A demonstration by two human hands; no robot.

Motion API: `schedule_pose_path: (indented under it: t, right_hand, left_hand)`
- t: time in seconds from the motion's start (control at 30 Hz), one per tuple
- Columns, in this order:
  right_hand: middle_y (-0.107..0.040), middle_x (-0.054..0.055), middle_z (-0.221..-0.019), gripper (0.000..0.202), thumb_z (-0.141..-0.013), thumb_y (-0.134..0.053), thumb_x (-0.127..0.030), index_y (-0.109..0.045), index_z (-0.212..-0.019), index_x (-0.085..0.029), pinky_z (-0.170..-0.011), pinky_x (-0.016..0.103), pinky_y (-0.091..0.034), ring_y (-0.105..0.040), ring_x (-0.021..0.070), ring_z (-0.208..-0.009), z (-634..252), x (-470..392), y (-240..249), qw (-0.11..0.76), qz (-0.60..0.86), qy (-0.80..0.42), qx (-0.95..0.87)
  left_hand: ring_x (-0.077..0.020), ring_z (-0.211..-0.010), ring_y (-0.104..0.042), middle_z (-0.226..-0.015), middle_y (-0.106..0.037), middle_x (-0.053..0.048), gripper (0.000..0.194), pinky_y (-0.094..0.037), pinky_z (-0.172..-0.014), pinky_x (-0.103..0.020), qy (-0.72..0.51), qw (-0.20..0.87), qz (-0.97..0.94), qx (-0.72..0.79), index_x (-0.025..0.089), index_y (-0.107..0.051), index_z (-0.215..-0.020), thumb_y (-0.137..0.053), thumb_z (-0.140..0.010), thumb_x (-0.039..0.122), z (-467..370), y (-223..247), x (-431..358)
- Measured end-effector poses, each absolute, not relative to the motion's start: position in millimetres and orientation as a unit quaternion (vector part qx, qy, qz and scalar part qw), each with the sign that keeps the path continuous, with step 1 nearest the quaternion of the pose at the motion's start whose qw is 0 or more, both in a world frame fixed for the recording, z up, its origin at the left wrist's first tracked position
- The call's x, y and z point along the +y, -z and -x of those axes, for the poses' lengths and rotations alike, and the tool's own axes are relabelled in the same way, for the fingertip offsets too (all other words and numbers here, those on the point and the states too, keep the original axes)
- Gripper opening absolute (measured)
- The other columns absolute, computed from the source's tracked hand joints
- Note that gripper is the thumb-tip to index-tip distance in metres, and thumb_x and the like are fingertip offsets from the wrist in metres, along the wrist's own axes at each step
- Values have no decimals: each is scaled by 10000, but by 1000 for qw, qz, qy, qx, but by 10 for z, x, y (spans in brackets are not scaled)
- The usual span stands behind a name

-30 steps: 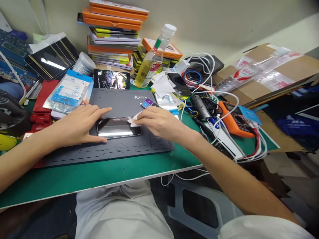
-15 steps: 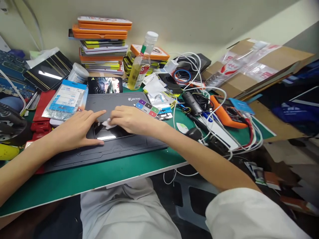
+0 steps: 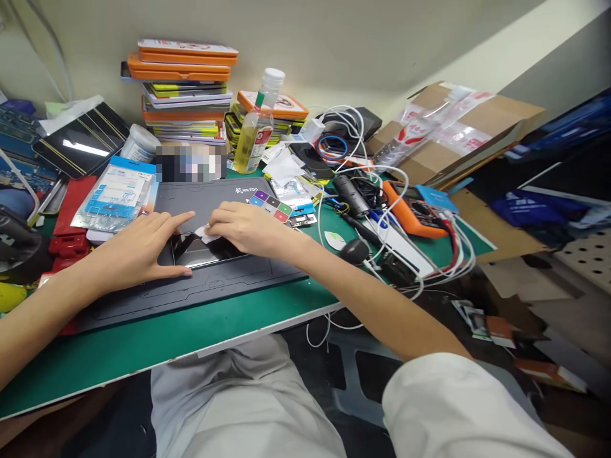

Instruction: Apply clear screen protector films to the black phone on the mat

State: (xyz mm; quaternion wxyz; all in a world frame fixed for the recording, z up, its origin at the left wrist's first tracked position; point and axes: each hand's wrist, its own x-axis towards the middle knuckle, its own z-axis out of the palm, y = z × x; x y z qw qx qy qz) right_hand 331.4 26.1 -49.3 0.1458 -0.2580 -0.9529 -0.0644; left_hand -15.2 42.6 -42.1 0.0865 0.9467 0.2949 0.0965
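A phone [image 3: 203, 257] with a dark, glossy screen lies flat on the grey work mat [image 3: 248, 280]. My right hand [image 3: 238, 228] is closed over a small white wipe [image 3: 203, 236], pressed against the phone's screen, and covers part of it. At the phone's left end, my left hand [image 3: 143, 251] lies with thumb and forefinger spread. Its thumb is along the near edge and its forefinger points past the far side. Whether the left hand presses on the phone I cannot tell.
Behind the mat stand a bottle of yellow liquid [image 3: 252, 137] and a stack of orange and yellow boxes [image 3: 186, 89]. To the right lie white cables [image 3: 405, 184] and an orange multimeter [image 3: 413, 213]. Blue-and-white packets [image 3: 121, 187] lie left. The table's front edge [image 3: 267, 327] is near me.
The view has shifted, so the scene sits slightly further left. My right hand remains over the phone with the wipe, and my left hand keeps its place at the phone's end.
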Motion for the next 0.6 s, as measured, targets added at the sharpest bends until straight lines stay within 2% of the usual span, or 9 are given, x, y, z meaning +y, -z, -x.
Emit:
schedule_pose_path:
  t: [0.1, 0.23, 0.4, 0.6]
  right_hand:
    - [-907, 144, -1292, 397, -1231, -594, -9, -923, -1378, -177, -1084, 477, -641, -748, 316, -1193, -3357, 248, 508, 153, 255, 60, -953]
    - [-914, 157, -1253, 414, -1254, -562, -39, -939, -1338, -189, -1006, 484, -670, -780, 324, -1127, -3729, 43, 540, 182, 281, 63, -940]
    - [-952, 129, -1282, 365, -1300, -596, -121, -935, -1386, -228, -1037, 489, -727, -850, 314, -1192, -3997, -312, 564, 201, 297, 64, -931]
    - [-972, 138, -1293, 368, -1279, -600, -66, -920, -1406, -197, -1067, 481, -748, -872, 308, -1237, -3936, -515, 555, 217, 285, 75, -931]
  left_hand:
    - [-451, -1273, -785, -1357, -823, -178, 1199, -613, -1277, -605, -93, 83, -947, 296, 209, -501, -1988, -557, -1156, 1070, 151, 427, 428]
    - [-443, -1313, -786, -1378, -825, -163, 1156, -574, -1334, -587, -94, 87, -945, 301, 233, -491, -1997, -629, -1161, 1020, 139, 451, 412]
    - [-441, -1347, -796, -1402, -823, -162, 1114, -530, -1392, -578, -91, 76, -948, 296, 220, -475, -2003, -690, -1178, 938, 120, 466, 396]
    - [-449, -1384, -793, -1435, -823, -181, 1117, -520, -1415, -590, -104, 70, -951, 281, 201, -465, -2004, -689, -1186, 927, 118, 487, 408]
